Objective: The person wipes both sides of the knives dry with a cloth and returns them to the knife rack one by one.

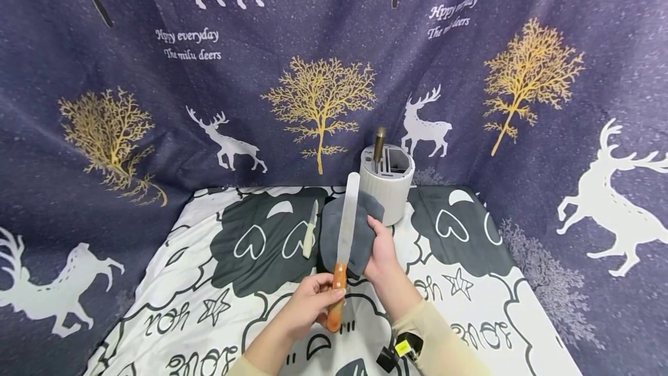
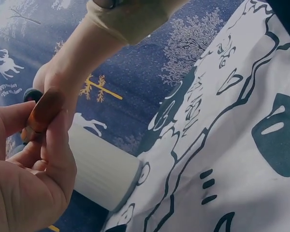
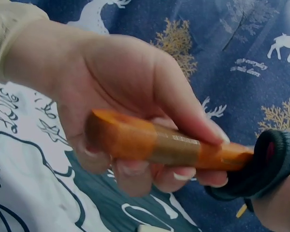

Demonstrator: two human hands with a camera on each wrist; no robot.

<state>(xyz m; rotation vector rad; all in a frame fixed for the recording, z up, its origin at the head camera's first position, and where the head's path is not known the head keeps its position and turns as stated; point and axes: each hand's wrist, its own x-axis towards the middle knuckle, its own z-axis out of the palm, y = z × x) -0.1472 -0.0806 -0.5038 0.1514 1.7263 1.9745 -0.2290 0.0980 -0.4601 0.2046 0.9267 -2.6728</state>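
A long spatula (image 1: 348, 219) with a straight, round-tipped metal blade and a wooden handle stands tilted upward in the middle of the head view. My left hand (image 1: 315, 300) grips its orange-brown handle (image 3: 179, 145), thumb on one side and fingers curled round the other. Behind the blade, my right hand (image 1: 384, 248) holds a dark grey cloth (image 1: 367, 222) by its right side. In the right wrist view a dark fold of the cloth (image 3: 232, 188) meets the handle's far end. The blade is hidden in both wrist views.
A small knife (image 1: 310, 234) with a cream handle lies on the patterned bedspread (image 1: 235, 318), left of the cloth. Behind the right hand stands a round white knife holder (image 1: 388, 193) with one dark-handled tool (image 1: 379, 143) in it. A printed curtain (image 1: 323, 28) hangs behind.
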